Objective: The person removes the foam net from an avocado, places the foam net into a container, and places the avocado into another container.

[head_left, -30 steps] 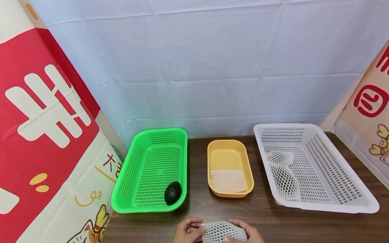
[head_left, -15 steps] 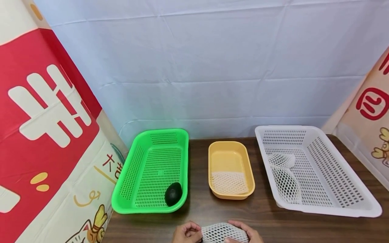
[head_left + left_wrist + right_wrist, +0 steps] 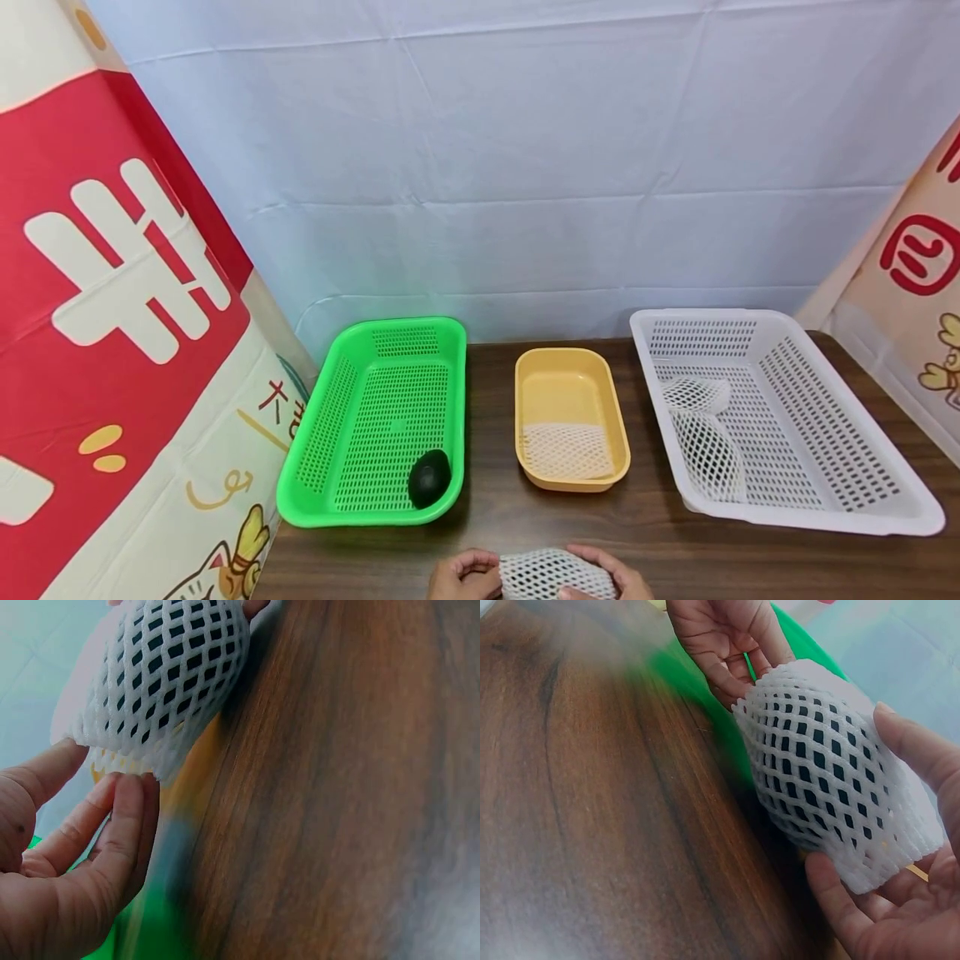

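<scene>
A white foam net sleeve (image 3: 553,575) lies between my two hands at the bottom of the head view. Through its mesh shows a dark, rounded thing, mostly covered. In the left wrist view, my left hand (image 3: 82,862) pinches the sleeve's near end edge between thumb and fingertips. My right hand (image 3: 911,922) holds the other end, thumb on one side and fingers on the opposite side. A black egg-shaped fruit, avocado-like (image 3: 429,479), rests in the front right corner of the green basket (image 3: 287,500).
At the middle stands a yellow tray (image 3: 572,360) with flat foam nets (image 3: 567,451) in it. On the right, a white basket (image 3: 817,515) holds a net-wrapped item (image 3: 707,458) along its left side. Cloth hangs behind and at both sides of the brown table (image 3: 360,562).
My left fingers, more spread a second ago, are now drawn in at the sleeve's end. My right hand keeps its hold, and the sleeve stays in nearly the same place.
</scene>
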Available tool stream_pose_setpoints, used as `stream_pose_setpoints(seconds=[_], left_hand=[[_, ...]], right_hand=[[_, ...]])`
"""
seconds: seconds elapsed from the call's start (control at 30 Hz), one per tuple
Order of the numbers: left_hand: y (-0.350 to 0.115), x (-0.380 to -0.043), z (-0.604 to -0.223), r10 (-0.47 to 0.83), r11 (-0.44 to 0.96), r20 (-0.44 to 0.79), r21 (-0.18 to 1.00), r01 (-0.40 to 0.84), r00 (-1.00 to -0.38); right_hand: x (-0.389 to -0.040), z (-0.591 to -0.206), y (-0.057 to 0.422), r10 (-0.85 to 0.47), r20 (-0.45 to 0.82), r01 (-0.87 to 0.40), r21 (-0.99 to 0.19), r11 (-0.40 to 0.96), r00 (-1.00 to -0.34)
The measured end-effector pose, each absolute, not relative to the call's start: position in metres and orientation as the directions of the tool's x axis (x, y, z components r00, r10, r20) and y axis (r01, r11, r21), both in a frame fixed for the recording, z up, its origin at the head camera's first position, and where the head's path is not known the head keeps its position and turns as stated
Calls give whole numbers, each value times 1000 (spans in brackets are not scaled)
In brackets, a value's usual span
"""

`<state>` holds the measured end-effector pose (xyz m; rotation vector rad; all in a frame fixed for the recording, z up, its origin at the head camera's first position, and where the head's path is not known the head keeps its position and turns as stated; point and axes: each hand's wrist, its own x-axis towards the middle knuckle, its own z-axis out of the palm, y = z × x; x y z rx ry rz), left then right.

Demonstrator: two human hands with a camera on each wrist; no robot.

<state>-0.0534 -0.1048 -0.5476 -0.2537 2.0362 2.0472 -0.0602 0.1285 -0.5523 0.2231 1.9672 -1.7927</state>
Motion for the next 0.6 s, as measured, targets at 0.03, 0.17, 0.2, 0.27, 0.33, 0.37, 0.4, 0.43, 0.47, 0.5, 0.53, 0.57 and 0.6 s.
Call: stream_pose_setpoints(seconds=[0.03,0.17,0.2,0.27,0.33,0.37,0.4,0.43,0.47,0.5,0.53,0.57,0.6], left_hand=[[-104,-54,-548,67,-30,-283,958,-285,-957],[-103,-54,-550,132,-125,-255,954,-272,-958],[-103,-54,-550,142,-131,-254,953,-273,-957],[-103,-54,-550,159,-131,-246,955,-268,-956],[-104,-54,-550,183,-132,-218,961,-243,-959],[-104,-54,-550,197,-128,-196,966,-223,-961],[-104,-54,-550,211,-122,-177,971,-206,-961],[-104,-54,-550,220,-113,-156,976,-184,-963],[-104,-55,-550,226,-104,-142,980,-169,-964],[-104,-55,-550,230,-95,-133,983,-158,-964],[-104,-56,-550,231,-84,-127,985,-149,-965],[-104,-56,-550,230,-72,-130,986,-150,-964],[-103,-56,-550,226,-59,-142,986,-159,-964]], right_hand=[[-60,-552,129,-191,-440,422,-897,128,-877],[-58,-550,129,-209,-427,413,-904,109,-880],[-58,-550,130,-219,-421,407,-907,106,-880],[-58,-549,131,-240,-411,397,-912,108,-879],[-58,-549,131,-261,-404,389,-915,107,-877],[-57,-549,131,-269,-401,388,-916,104,-876],[-57,-549,132,-273,-399,386,-917,103,-875],[-57,-549,132,-277,-397,383,-918,104,-875],[-58,-549,132,-280,-397,385,-918,100,-874],[-58,-550,132,-282,-396,385,-918,98,-874],[-58,-550,132,-285,-394,384,-919,94,-874],[-58,-550,132,-287,-393,386,-919,84,-874],[-58,-550,132,-288,-393,388,-919,75,-873]])
